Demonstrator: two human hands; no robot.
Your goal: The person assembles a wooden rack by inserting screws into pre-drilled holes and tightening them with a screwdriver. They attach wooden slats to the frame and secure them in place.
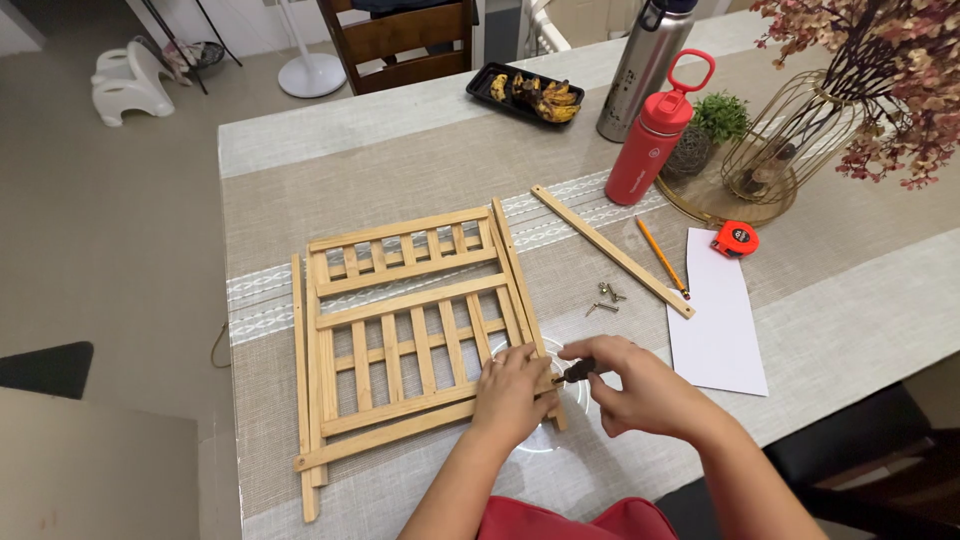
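A flat wooden slatted rack [410, 330] lies on the table in front of me. My left hand [512, 392] presses down on its near right corner. My right hand [630, 385] grips a small dark tool [578, 372], its tip at the rack's right side rail beside my left hand. A few loose screws [606, 298] lie just right of the rack. A separate wooden strip [610, 250] lies diagonally beyond them.
A pencil [661, 257], white paper sheet [718, 315] and red tape measure [735, 239] lie to the right. Behind stand a red bottle [652, 138], steel bottle [642, 70], small potted plant [716, 118], wire vase of dried flowers [790, 140] and black food tray [525, 93]. A chair [405, 40] is at the far edge.
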